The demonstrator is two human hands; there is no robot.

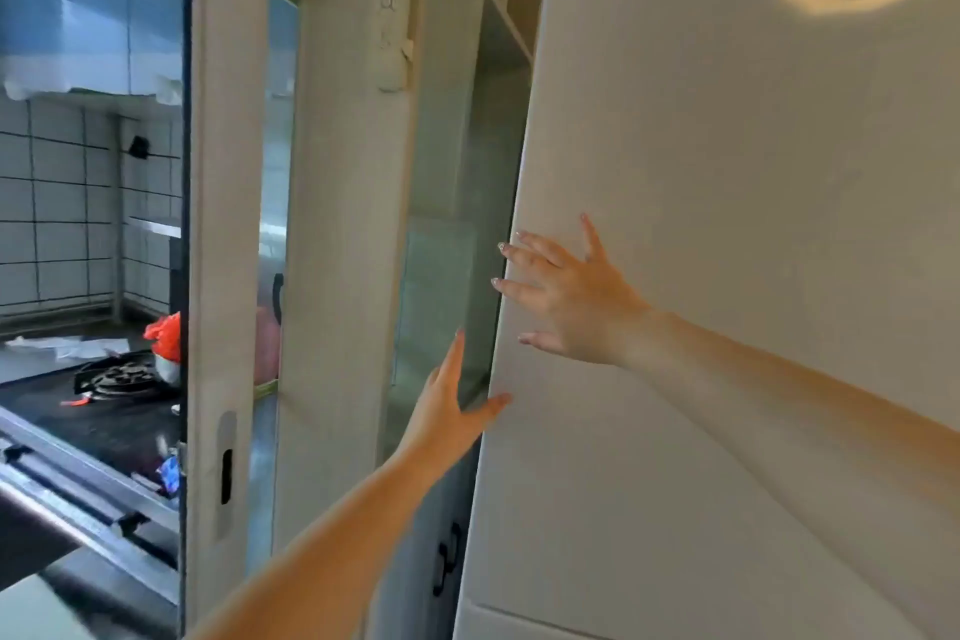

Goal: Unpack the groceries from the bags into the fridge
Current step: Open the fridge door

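Both hands are at the left edge of the big white fridge door (727,276), which fills the right side of the view. Spread flat, the right hand (576,307) presses its palm and straight fingers against the door's front, fingertips reaching just to the edge. Lower and nearer, the left hand (452,411) comes up with fingers straight and the thumb splayed out to touch that same edge; it grips nothing. Neither hand carries any groceries.

Judging by this placing, the hands are working the door itself, swinging it on its hinge, though whether it is being opened or pushed shut cannot be told from here. Placing flat palms near the free edge gives the most leverage.

Just left of the door a narrow gap shows pale shelving (457,234), blurred. Far to the left, through a doorway (223,224), a kitchen counter holds a gas hob (117,377) and a red-orange bag (166,335), probably the groceries, well apart from the fridge.
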